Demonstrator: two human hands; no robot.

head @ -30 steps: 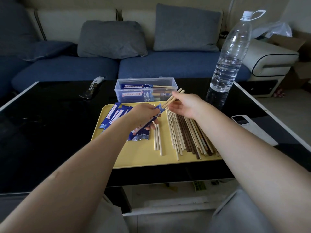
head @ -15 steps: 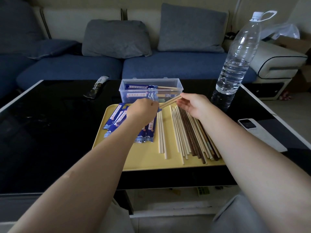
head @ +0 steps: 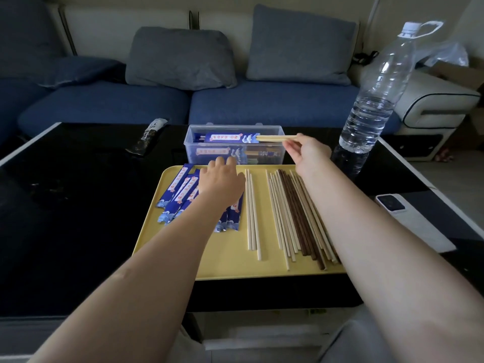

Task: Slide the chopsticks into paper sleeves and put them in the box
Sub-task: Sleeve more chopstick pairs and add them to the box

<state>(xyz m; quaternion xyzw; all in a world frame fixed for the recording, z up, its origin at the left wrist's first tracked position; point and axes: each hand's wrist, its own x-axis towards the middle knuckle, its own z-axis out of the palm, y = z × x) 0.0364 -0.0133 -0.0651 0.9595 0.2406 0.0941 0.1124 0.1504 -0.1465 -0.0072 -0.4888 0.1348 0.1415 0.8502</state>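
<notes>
Blue-sleeved pair of chopsticks [head: 233, 137] held level over the clear plastic box [head: 277, 155], bare wooden ends sticking out toward the right hand [head: 305, 153], sleeve end already above the opening; likely kept flat like this so as to drop lengthways onto the sleeved pairs lying inside. Pinched at the wooden tips between thumb and fingertips [head: 288, 145], remaining fingers curled loosely, grip narrow. Box set just behind the yellow tray [head: 225, 260], close enough for a short reach.

Same head view, nearer side: left hand [head: 222, 179] palm down over the far end of the pile of empty paper sleeves [head: 180, 189] on the tray's left part, fingers fairly straight and close together, resting on or just above the sleeves, cannot tell which; nothing gripped, probably reaching for the next sleeve. Loose pale chopsticks [head: 252, 213] in a small group mid-tray, pale and dark ones [head: 296, 216] in a larger row beside the right forearm, all lying lengthways for easy picking. Water bottle [head: 372, 106] and phone [head: 390, 203] well to the right on the black table [head: 78, 205], out of the way
</notes>
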